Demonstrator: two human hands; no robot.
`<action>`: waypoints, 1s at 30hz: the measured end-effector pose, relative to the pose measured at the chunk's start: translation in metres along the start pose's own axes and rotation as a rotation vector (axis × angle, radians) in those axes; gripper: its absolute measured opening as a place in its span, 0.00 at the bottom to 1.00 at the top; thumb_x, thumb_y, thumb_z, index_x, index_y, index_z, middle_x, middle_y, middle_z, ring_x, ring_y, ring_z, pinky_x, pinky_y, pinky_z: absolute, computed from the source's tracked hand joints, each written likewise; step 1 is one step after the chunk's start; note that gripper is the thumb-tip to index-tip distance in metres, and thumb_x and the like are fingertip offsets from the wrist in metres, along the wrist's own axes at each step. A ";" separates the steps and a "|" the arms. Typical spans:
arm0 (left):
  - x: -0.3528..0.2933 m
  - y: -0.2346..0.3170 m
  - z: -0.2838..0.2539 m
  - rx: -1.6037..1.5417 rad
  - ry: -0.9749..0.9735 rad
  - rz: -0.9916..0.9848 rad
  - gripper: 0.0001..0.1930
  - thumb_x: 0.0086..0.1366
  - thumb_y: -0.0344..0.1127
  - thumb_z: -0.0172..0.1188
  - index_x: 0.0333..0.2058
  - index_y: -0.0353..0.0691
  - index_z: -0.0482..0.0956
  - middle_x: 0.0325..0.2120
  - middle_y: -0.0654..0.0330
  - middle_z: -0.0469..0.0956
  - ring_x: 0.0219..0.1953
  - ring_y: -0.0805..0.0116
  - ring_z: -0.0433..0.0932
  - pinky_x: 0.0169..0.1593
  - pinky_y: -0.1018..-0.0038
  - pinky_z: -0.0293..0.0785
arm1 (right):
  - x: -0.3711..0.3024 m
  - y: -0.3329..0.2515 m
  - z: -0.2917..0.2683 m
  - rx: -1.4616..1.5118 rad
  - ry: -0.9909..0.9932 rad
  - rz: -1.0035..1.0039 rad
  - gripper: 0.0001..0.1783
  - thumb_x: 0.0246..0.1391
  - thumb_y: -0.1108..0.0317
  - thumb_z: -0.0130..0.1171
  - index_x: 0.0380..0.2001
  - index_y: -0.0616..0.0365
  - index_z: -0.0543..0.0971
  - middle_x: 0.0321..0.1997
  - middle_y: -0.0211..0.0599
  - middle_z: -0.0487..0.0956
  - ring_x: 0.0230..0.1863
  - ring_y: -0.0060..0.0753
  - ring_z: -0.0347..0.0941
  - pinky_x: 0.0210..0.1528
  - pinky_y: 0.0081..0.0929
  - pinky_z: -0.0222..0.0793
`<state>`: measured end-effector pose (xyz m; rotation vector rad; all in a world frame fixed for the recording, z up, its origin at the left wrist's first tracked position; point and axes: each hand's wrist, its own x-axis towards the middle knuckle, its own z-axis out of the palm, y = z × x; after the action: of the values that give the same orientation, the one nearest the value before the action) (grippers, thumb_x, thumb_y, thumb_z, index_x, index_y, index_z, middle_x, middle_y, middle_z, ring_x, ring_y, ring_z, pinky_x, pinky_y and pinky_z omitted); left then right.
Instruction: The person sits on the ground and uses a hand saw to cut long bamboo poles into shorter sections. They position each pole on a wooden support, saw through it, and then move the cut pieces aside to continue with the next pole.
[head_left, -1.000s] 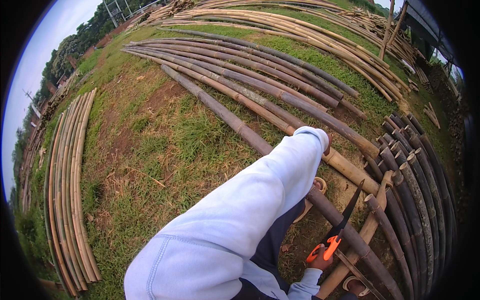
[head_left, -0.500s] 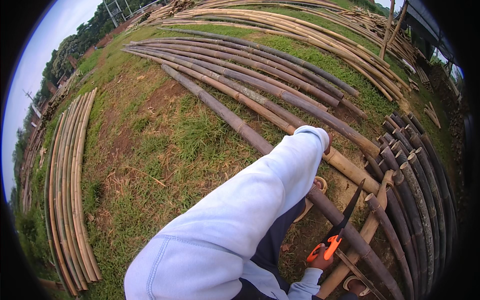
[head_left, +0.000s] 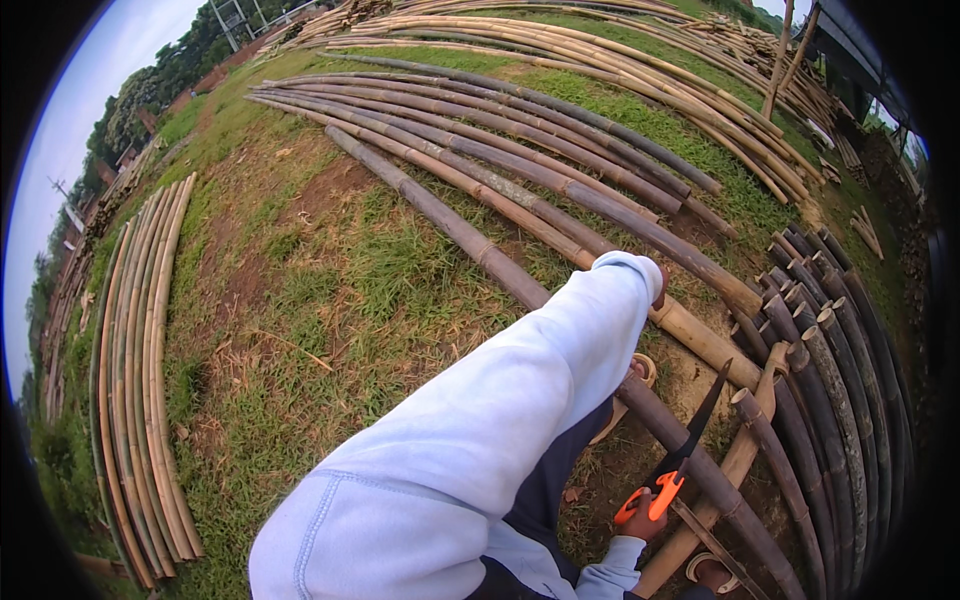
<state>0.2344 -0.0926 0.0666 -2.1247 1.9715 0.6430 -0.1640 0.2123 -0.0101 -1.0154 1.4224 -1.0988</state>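
Observation:
My right hand is closed round the orange handle of a handsaw. The saw's dark blade points up and away, crossing over a dark brown bamboo pole. I cannot tell whether the teeth touch that pole. My left arm, in a pale sleeve, reaches across to the right. Only a sliver of my left hand shows past the cuff, beside a tan bamboo pole; its fingers are hidden. Under the pole ends lies a light wooden crosspiece.
Cut dark bamboo lengths are stacked close on the right. Long brown poles fan out ahead over grass. A row of tan and green poles lies at left. My sandalled foot is near the saw, by a thin split strip.
Almost nothing differs. The view has shifted very slightly; both hands and the saw keep their places.

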 end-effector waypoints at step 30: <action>-0.005 0.018 -0.001 -0.043 -0.223 -0.088 0.30 0.64 0.50 0.66 0.64 0.53 0.75 0.66 0.58 0.73 0.65 0.45 0.73 0.64 0.44 0.71 | -0.003 0.003 -0.012 -0.062 0.005 -0.056 0.11 0.62 0.71 0.64 0.28 0.59 0.73 0.18 0.33 0.74 0.19 0.26 0.71 0.26 0.27 0.69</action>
<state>0.2164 -0.0905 0.0730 -2.0486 1.7526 0.8719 -0.1755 0.2176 -0.0117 -1.1032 1.4477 -1.1041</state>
